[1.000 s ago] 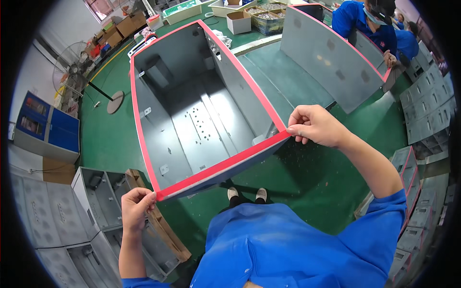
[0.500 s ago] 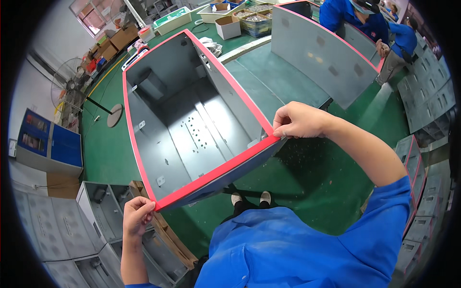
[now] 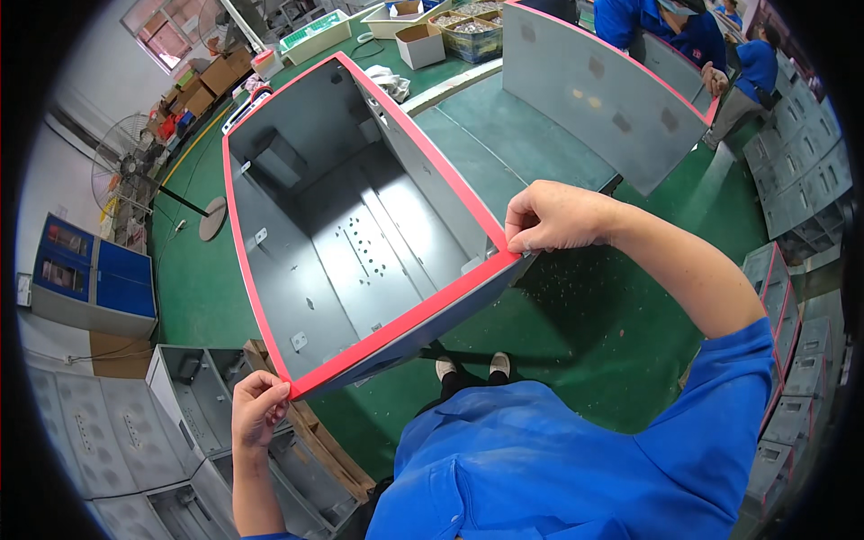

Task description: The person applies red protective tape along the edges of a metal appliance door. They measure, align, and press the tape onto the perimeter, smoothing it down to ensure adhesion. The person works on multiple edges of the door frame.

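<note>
An open grey metal cabinet (image 3: 351, 243) lies in front of me with its hollow side up. Red tape (image 3: 396, 328) runs along its rim on all sides. My left hand (image 3: 256, 409) is closed in a pinch on the tape at the near left corner. At the near right corner my right hand (image 3: 565, 216) pinches the other end of the near strip, thumb and forefinger together. Between my hands the near strip lies straight along the rim; whether it is stuck down all the way I cannot tell. Holes and small brackets show inside the cabinet.
Beyond the cabinet is a green-topped table (image 3: 513, 135) bearing another grey panelled case (image 3: 603, 90) with red edging. A co-worker in blue (image 3: 661, 31) stands there. Grey metal cases (image 3: 193, 396) are stacked at lower left, more (image 3: 796, 387) at right. A floor fan (image 3: 130, 166) stands left.
Both hands stay at the same two corners, pinching the tape. The view has shifted slightly, and my right hand sits a little higher and further left in it.
</note>
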